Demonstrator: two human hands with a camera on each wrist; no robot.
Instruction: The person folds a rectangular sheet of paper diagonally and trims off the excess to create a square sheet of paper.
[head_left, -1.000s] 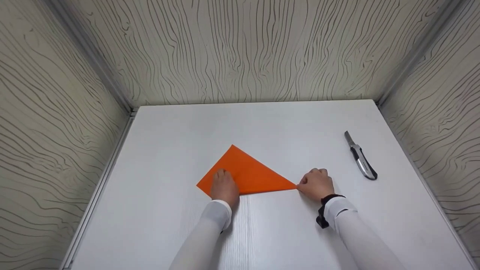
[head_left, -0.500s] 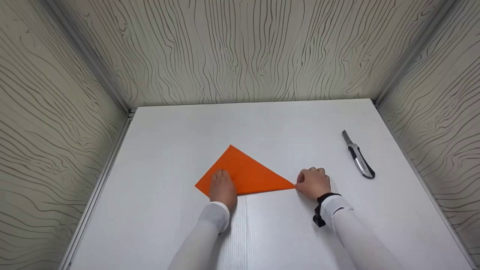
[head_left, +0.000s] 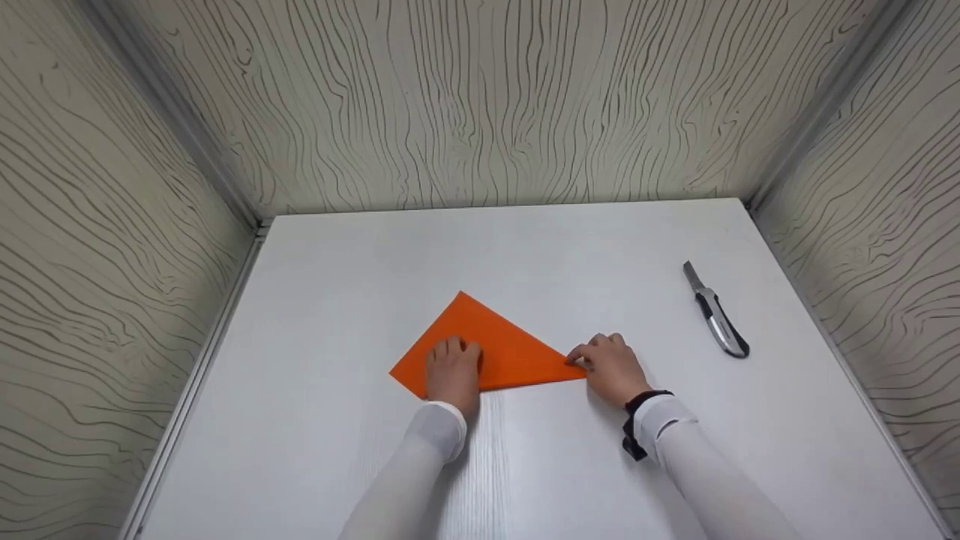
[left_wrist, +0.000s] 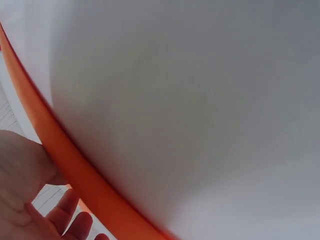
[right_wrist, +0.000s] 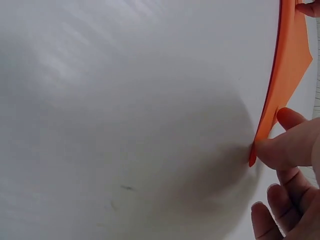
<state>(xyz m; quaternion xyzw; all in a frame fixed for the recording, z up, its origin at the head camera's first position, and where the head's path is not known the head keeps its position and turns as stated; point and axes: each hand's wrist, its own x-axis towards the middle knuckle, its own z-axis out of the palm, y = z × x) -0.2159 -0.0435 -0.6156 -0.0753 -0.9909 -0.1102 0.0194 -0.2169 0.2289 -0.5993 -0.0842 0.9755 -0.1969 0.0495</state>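
A folded sheet of orange paper [head_left: 517, 358] lies on the white table, with one corner pointing away and a long narrow tip to the right. My left hand [head_left: 453, 375] rests on its left part, fingers bent softly over the surface. In the left wrist view the thumb of that hand [left_wrist: 20, 185] touches the paper's folded near edge [left_wrist: 75, 170]. At the narrow tip, my right hand [head_left: 615, 371] presses with thumb and index finger. The right wrist view has the thumb [right_wrist: 272, 152] on the tip and the index finger just beyond it; the other fingers are loosely bent.
A utility knife [head_left: 721, 322] with its blade out lies at the right of the table [head_left: 337, 285], its blade pointing away. Wood-grain panels [head_left: 480, 105] enclose the back and both sides.
The right thumb and index finger, pinched at the tip before, have spread apart, and the index finger has moved left onto the paper. The left hand has shifted slightly right, its thumb spread.
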